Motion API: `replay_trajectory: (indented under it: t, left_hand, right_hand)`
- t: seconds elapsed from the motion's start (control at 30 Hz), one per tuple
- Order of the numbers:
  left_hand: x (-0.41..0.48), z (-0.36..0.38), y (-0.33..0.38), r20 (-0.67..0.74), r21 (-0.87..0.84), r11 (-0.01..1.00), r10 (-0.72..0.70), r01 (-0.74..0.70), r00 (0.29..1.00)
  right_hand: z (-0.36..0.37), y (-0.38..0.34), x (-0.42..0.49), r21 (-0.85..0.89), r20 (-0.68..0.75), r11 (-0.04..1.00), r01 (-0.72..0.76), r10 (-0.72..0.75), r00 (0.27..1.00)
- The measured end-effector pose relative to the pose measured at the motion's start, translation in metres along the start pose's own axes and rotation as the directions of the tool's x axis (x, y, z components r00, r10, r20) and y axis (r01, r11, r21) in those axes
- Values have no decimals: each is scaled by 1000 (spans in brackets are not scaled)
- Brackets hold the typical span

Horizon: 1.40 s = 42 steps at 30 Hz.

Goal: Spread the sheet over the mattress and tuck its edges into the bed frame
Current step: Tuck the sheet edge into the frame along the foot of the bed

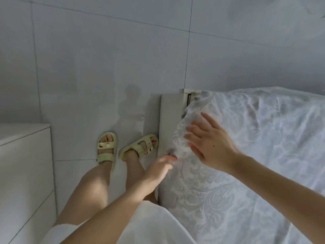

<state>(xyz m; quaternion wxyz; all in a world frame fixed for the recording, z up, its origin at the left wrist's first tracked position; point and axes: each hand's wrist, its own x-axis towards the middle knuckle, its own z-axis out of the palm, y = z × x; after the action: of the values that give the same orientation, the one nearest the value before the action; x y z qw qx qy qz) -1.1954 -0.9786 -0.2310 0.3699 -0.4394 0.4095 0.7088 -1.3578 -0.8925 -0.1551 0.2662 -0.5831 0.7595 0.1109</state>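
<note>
Starting at the hands: found right hand point(209, 145) flat on the sheet point(255, 138), fingers straight and spread, gripping nothing. Found left hand point(158, 167) just left of it, fingertips pinching the sheet's hanging edge. Noted bed frame point(169, 117) just beyond left fingertips, sandals point(107, 147) further left on tiled floor point(88, 67).

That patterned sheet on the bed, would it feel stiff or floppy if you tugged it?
Probably floppy: the sheet wrinkles all over and folds softly downward. Likely light, since it bunches at the left hand. The right hand lying flat on it suggests it may slide.
</note>
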Motion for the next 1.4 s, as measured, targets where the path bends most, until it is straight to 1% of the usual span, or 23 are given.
replay_trajectory:
  t: [0.07, 0.13, 0.2, 0.33, 0.43, 0.5, 0.57, 0.67, 0.73, 0.8, 0.87, 0.97, 1.0, 1.03, 1.07, 1.1, 1.13, 1.17, 1.2, 1.23, 1.3, 1.33, 1.4]
  left_hand:
    - [5, 7, -10, -8, 36, 998, 51, -51, 999]
    - [10, 12, -18, -23, 15, 996, 91, -91, 996]
    - [12, 16, -26, -43, -53, 989, 132, -135, 990]
    - [14, 23, -44, -93, -280, 935, 201, -219, 975]
    - [15, 25, -49, -122, -411, 868, 251, -279, 960]
    - [14, 28, -50, -105, -428, 843, 313, -327, 944]
    - [12, 32, -49, -52, -381, 847, 380, -371, 923]
    - [19, 38, -45, -50, -281, 878, 389, -387, 920]
    - [27, 41, -44, 4, -327, 898, 312, -294, 950]
    - [35, 50, -42, 124, -411, 893, 256, -185, 959]
    - [39, 58, -37, 225, -459, 883, 222, -98, 949]
    - [47, 53, -32, 325, -532, 846, 181, 21, 928]
    - [47, 45, -33, 323, -537, 843, 187, 17, 928]
    - [46, 36, -34, 279, -525, 851, 190, -16, 941]
    - [46, 26, -37, 177, -505, 861, 178, -66, 968]
    - [48, 15, -41, 11, -483, 865, 158, -133, 987]
    - [51, 4, -47, -193, -455, 862, 148, -222, 970]
    - [56, -5, -54, -343, -419, 862, 140, -284, 929]
    - [59, -12, -59, -388, -402, 869, 124, -289, 913]
    - [61, -15, -62, -346, -408, 879, 102, -247, 933]
    - [67, -11, -64, -171, -449, 881, 76, -146, 982]
    - [68, -5, -63, -130, -466, 875, 84, -135, 988]
    - [67, 5, -60, -116, -527, 837, 101, -147, 988]
  right_hand:
    - [9, -13, 4, -138, 239, 986, 90, -55, 969]
    - [18, -21, 12, -233, 415, 950, 207, -95, 905]
    - [22, -23, 21, -268, 488, 925, 270, -111, 866]
    - [35, -26, 40, -276, 525, 915, 295, -113, 843]
    - [38, -33, 42, -274, 495, 910, 312, -145, 857]
    - [35, -33, 32, -254, 466, 913, 320, -175, 867]
    - [33, -29, 20, -270, 432, 908, 321, -184, 883]
    - [31, -30, 26, -319, 441, 900, 298, -137, 887]
    - [31, -35, 39, -341, 462, 892, 296, -115, 879]
    - [31, -36, 40, -344, 463, 892, 293, -110, 879]
    - [29, -30, 30, -311, 410, 914, 261, -119, 905]
    - [27, -24, 27, -270, 318, 936, 226, -135, 938]
    - [28, -23, 30, -260, 327, 940, 219, -128, 936]
    - [31, -23, 36, -249, 338, 945, 210, -118, 934]
    - [34, -23, 42, -241, 350, 947, 210, -117, 930]
    - [37, -24, 48, -238, 365, 946, 222, -125, 923]
    - [39, -26, 52, -240, 386, 941, 237, -132, 913]
    - [42, -27, 54, -241, 403, 939, 245, -133, 905]
    - [44, -26, 55, -235, 406, 941, 243, -133, 904]
    - [45, -26, 56, -221, 390, 945, 241, -140, 910]
    - [48, -24, 56, -190, 333, 953, 238, -166, 928]
    - [50, -23, 56, -180, 310, 957, 229, -166, 936]
    - [54, -20, 58, -176, 295, 965, 193, -136, 946]
